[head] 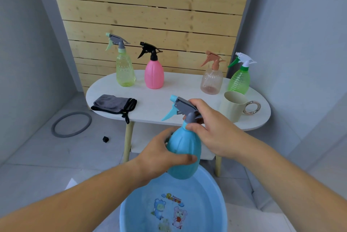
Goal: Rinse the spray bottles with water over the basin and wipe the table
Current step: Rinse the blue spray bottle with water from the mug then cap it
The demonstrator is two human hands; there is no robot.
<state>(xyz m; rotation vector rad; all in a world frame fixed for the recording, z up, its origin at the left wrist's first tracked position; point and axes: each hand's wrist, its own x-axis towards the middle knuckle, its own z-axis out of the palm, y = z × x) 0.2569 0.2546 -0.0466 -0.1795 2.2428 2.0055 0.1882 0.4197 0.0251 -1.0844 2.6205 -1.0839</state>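
Blue bottle (183, 154) over blue basin (206, 190): a person holds a spray bottle in both hands just above the near tub, in front of the white desk (159, 100).

The left hand (159, 153) wraps the bottle's belly from the left, thumb across the front. The right hand (214, 130) comes in from the right and closes its fingers round the neck under the grey spray head (182, 106). The bottle stands nearly upright, its long axis running from the base, low over the basin, up and slightly away to the head, with the nozzle pointing left.

That axis is what the coming move appears to turn on. With one hand on the body and the other on the collar, the grip suits twisting the head off about the neck, so the body should stay upright over the tub.

The cup (232, 105) stands on the desk just right of the right hand, the nearer hand for it. Whether it holds water cannot be told.

Four more bottles wait along the far edge: yellow-green (125, 70), pink (154, 74), peach (211, 81) and green (239, 81). A grey cloth (114, 103) lies folded at the left end, well apart from both hands.
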